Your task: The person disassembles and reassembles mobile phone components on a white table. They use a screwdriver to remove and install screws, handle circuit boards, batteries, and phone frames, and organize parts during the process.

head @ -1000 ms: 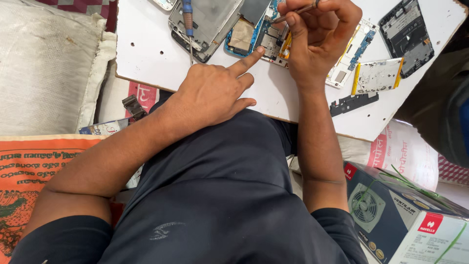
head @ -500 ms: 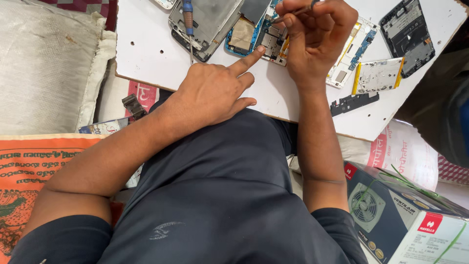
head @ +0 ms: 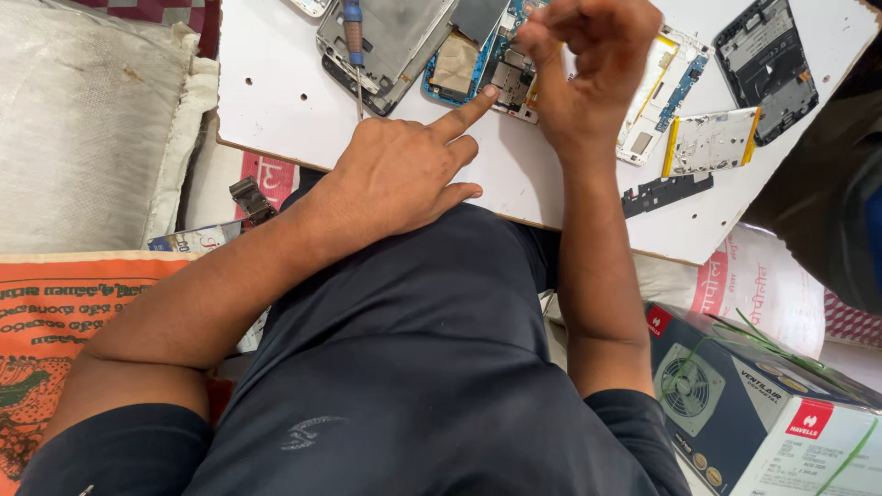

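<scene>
Opened blue-framed phone with exposed circuit board, lying near the far edge of the white perforated worktop. Left hand: forefinger stretched out, its tip pressing the phone's board, other fingers curled, grasping nothing. Right hand: fingers bunched above the phone; whether they pinch anything cannot be told. Left of the phone, a grey metal phone frame with a blue-handled screwdriver across it. Right, a white-and-yellow phone chassis and a black back cover.
</scene>
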